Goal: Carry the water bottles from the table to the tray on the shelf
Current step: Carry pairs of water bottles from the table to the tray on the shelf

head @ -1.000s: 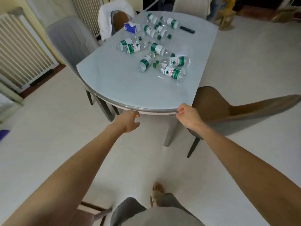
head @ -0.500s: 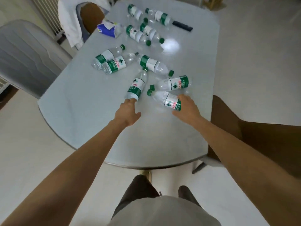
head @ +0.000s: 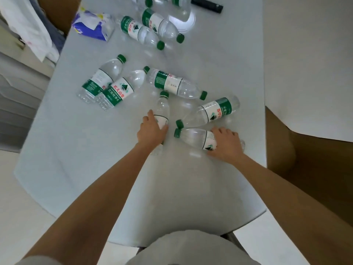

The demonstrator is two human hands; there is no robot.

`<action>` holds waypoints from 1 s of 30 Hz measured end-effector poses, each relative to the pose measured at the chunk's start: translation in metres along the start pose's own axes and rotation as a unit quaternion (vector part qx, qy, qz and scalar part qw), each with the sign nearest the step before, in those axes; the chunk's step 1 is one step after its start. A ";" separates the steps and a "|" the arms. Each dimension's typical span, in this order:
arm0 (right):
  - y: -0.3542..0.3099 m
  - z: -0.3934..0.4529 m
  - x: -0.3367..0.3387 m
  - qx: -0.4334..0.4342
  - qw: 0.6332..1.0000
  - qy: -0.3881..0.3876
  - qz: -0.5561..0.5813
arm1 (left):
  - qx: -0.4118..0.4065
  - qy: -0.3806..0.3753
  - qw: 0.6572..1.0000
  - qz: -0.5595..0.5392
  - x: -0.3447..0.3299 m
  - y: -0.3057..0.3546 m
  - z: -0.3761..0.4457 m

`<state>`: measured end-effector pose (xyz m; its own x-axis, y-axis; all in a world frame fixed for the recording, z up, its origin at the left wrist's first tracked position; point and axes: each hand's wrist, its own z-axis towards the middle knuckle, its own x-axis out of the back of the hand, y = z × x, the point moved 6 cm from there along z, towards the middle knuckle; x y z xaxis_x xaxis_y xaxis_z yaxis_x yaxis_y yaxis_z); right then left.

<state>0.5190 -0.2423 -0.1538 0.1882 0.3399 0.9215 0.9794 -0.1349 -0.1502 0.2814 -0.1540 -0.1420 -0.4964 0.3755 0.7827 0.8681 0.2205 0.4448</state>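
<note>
We look down on a pale grey desk (head: 95,169) with a rounded near edge, standing on a whitish floor (head: 309,54). A brown chair (head: 315,169) sits at its right, a grey chair (head: 17,111) at its left, and white cloth (head: 28,25) hangs over another chair top left.

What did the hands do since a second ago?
Both reached forward from the table's near edge. The left hand now wraps a water bottle whose cap points away; the right hand covers the nearest lying bottle. Neither looks lifted. The other bottles, tissue pack and remote kept their places.
</note>
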 end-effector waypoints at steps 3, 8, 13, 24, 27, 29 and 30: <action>0.001 0.002 0.000 -0.001 1.000 0.017 0.009 | 0.013 0.001 1.000 0.014 -0.007 -0.004 0.006; -0.003 -0.006 -0.004 -0.010 0.999 0.041 -0.002 | 0.006 0.001 1.000 -0.016 -0.014 -0.010 0.009; -0.004 -0.014 0.008 -0.033 0.992 0.023 0.121 | 0.017 -0.032 0.990 -0.134 -0.009 -0.023 0.006; 0.018 -0.082 0.069 -0.126 0.803 0.158 0.561 | -0.058 -0.082 0.882 -0.461 0.009 0.072 -0.059; 0.055 -0.128 0.070 -0.167 0.783 0.198 0.565 | -0.123 -0.129 0.876 -0.447 -0.013 0.126 -0.088; 0.084 -0.168 0.068 -0.199 0.762 0.230 0.572 | -0.166 -0.165 0.876 -0.422 -0.035 0.164 -0.116; 0.098 -0.191 0.066 -0.218 0.751 0.244 0.573 | -0.188 -0.186 0.874 -0.408 -0.047 0.183 -0.134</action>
<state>0.6137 -0.4109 -0.0389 0.7363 -0.5996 0.3136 0.0579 -0.4060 -0.9120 0.4644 -0.2522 -0.0393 -0.8573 0.5142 -0.0265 0.1304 0.2667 0.9549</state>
